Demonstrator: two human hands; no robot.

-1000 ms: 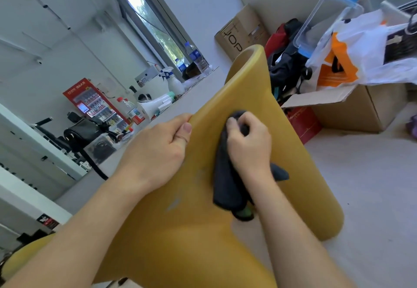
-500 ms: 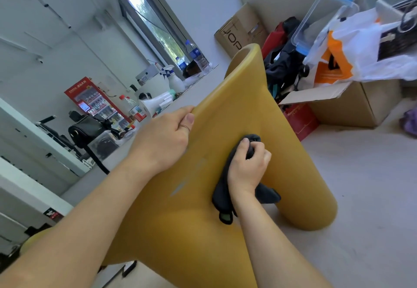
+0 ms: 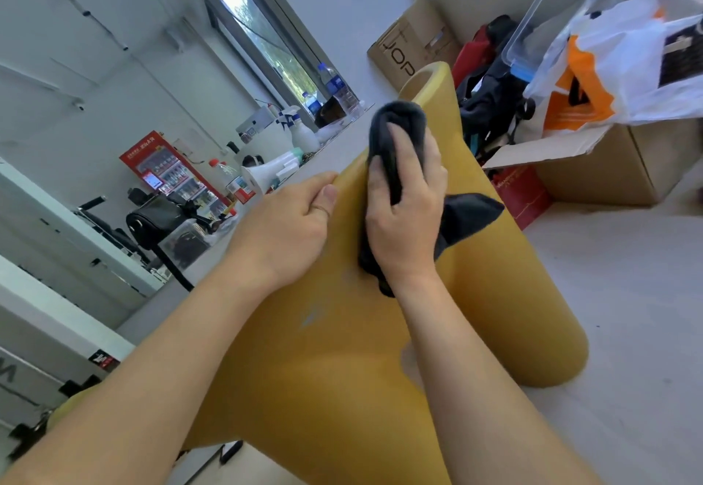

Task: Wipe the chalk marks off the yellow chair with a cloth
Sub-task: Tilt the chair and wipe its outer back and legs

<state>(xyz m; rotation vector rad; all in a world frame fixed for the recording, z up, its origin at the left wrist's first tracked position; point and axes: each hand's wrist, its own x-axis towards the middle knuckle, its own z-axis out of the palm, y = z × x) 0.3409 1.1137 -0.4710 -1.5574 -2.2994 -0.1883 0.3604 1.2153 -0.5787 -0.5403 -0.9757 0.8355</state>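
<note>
1. A yellow moulded plastic chair [image 3: 342, 370] fills the middle of the head view; its curved shell rises from the lower left towards the top centre, and its rounded base rests on the pale floor [image 3: 627, 313] at the right.
2. The left hand [image 3: 281, 229] grips the chair's left edge; the fingers curl over and behind the rim, and the thumb lies flat on the near face.
3. The right hand [image 3: 407, 214] holds a bunched dark grey cloth [image 3: 399, 123] and presses it against the shell just beside the left hand; thumb and fingers close round the bundle, one end bulges above the fingertips, and a loose corner sticks out to the right of the wrist.
4. A pale chalk smear [image 3: 310, 317] shows on the yellow surface below the cloth, between the two forearms.
5. Behind the chair to the right stands an open brown cardboard box [image 3: 608, 172]; a white and orange plastic bag [image 3: 608, 66] and a clear plastic tub with blue clips [image 3: 551, 16] sit above it.
6. At the left a white spray bottle [image 3: 300, 131] stands near the window, and a red drinks fridge [image 3: 167, 172] lies further back.
</note>
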